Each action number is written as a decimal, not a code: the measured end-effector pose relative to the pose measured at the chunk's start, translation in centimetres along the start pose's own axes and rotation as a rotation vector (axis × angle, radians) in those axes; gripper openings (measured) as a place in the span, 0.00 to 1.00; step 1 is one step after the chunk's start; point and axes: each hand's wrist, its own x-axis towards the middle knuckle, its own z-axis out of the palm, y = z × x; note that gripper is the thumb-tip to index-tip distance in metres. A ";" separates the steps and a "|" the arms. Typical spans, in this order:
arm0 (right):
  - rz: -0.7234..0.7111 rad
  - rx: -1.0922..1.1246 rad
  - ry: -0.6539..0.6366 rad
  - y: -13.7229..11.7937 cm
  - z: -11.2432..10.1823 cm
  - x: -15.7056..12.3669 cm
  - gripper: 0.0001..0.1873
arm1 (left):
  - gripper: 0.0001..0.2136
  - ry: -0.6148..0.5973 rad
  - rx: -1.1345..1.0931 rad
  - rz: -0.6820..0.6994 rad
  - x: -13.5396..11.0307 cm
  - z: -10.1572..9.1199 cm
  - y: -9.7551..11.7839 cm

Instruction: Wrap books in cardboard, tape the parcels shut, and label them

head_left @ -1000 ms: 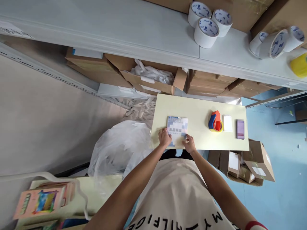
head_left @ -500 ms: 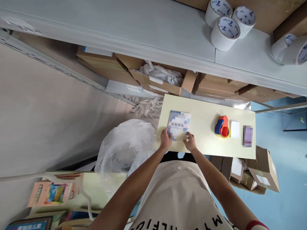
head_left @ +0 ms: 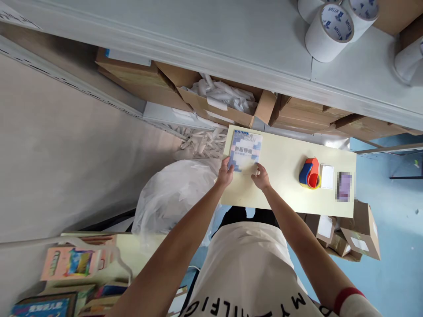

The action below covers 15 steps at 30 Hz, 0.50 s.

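A book (head_left: 245, 152) with a white and pale blue blocky cover and Chinese characters lies at the left part of a cream table. My left hand (head_left: 225, 171) grips its lower left corner, thumb on the cover and fingers along the side. At the lower right corner, my right hand (head_left: 261, 177) has its thumb and fingers curled around the edge; the exact contact is partly hidden. Farther right on the table stands a red and blue tape dispenser (head_left: 309, 173), with a yellow-rimmed roll. Beside it is a stack of white cards or labels (head_left: 327, 177).
A blurred purple item (head_left: 344, 187) lies near the table's (head_left: 280, 193) right end. Behind is a grey shelf (head_left: 198, 35) with tape rolls (head_left: 329, 33) and cardboard boxes (head_left: 297, 116). Plastic film (head_left: 175, 198) bulges at left. Boxes (head_left: 360, 229) sit below right; books (head_left: 71, 264) lie lower left.
Both hands and the book have moved farther up the table, away from my body. The view has shifted slightly. My hands stay at the book's lower corners.
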 end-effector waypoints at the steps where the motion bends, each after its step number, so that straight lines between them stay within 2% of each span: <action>1: 0.010 0.019 0.004 0.0 -0.3 -0.4 0.39 | 0.24 -0.013 0.010 0.010 -0.3 -0.2 0.1; 5: 0.037 0.095 0.043 1.1 -2.2 -3.7 0.40 | 0.29 -0.032 0.126 0.074 -3.1 -1.3 0.6; 10: 0.110 0.154 0.138 4.7 -5.8 -9.9 0.36 | 0.30 -0.014 0.234 0.096 -8.8 -3.0 0.2; 13: 0.114 0.164 0.195 6.2 -8.2 -12.2 0.35 | 0.28 -0.082 0.184 0.022 -11.8 -3.5 0.0; 15: 0.106 0.164 0.224 6.3 -9.7 -12.7 0.34 | 0.27 -0.160 0.118 -0.046 -13.1 -3.4 0.3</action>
